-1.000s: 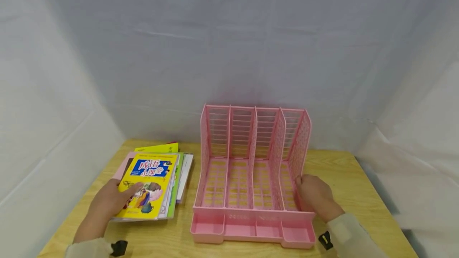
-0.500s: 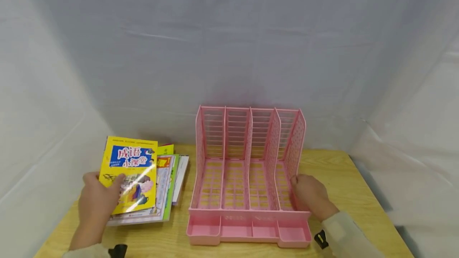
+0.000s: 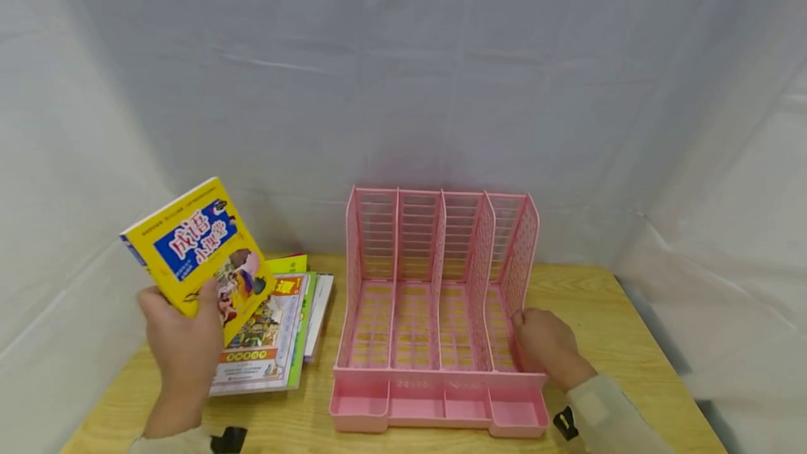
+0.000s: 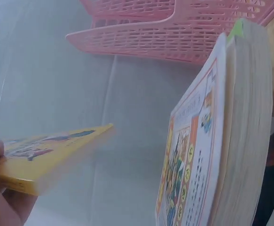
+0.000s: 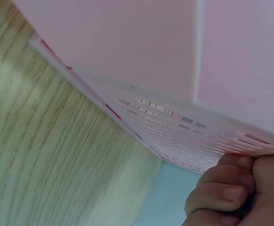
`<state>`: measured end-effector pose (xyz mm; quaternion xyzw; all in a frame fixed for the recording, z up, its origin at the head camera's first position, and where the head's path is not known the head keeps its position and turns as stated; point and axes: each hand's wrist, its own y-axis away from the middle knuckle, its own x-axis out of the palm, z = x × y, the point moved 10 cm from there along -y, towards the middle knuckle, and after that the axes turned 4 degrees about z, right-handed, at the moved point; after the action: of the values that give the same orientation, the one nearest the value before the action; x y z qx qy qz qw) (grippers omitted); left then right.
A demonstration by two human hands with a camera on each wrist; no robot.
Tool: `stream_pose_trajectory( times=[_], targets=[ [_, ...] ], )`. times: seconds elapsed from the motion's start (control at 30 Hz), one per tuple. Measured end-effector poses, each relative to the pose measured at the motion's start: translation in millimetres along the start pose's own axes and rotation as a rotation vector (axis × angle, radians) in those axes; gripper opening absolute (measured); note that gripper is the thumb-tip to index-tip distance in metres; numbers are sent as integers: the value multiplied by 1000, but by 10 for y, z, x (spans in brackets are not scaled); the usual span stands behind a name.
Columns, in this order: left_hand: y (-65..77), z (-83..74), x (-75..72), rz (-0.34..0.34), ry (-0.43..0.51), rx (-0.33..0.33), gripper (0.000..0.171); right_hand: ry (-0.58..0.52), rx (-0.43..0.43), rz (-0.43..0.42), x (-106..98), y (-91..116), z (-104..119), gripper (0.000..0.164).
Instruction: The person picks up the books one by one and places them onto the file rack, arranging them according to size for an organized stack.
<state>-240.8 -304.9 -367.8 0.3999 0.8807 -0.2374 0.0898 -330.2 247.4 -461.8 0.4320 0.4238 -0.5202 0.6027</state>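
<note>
Yellow book [image 3: 208,252]: smooth, slightly glossy paper cover. Book stack [image 4: 245,122] at left: printed paper covers, matt page edges. Rack [image 3: 435,377]: smooth pink plastic, perforated sides. Table [image 3: 605,328]: wood-grain top, slight sheen. Far sheet [image 3: 403,90]: creased, faintly shiny, cloth or plastic unclear. Right sleeve [image 3: 618,415]: matt cloth.

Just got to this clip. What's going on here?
A person is handling a book beside a desk rack. Their left hand holds a yellow book, tilted and raised clear of a stack of books on the wooden table. Their right hand, fingers curled, is at the right side wall of the pink rack. The rack stands upright to the right of the stack, with four tall slots behind a row of shallow front trays.
</note>
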Motion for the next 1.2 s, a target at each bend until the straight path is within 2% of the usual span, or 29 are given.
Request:
stream_pose_trajectory(
  times=[0.07,0.13,0.27,0.37,0.43,0.5,0.6,0.73,0.9,1.2],
  targets=[
    [39,-83,71,24,-13,61,55,-27,14,-2,9,-8,-25,44],
    [78,-115,188,99,-57,89,53,-41,21,-4,12,-17,-44,46],
    [139,15,530,363,-127,26,62,-61,35,3,16,-13,-81,47],
    [202,158,691,543,-233,-46,69,-60,32,10,23,-6,-85,47],
    [234,188,731,628,-304,-41,71,-59,31,10,24,-4,-84,48],
    [270,210,757,702,-338,-49,72,-62,26,5,20,-10,-77,48],
    [325,247,813,805,-303,-74,70,-72,31,-2,9,-14,-78,48],
    [390,309,854,869,-252,-121,63,-71,26,-5,13,-19,-72,47],
    [419,348,865,864,-220,-167,61,-75,43,3,38,-21,-102,47],
    [413,319,834,847,-199,-152,52,-45,23,-4,44,-31,-67,44]
  ],
)
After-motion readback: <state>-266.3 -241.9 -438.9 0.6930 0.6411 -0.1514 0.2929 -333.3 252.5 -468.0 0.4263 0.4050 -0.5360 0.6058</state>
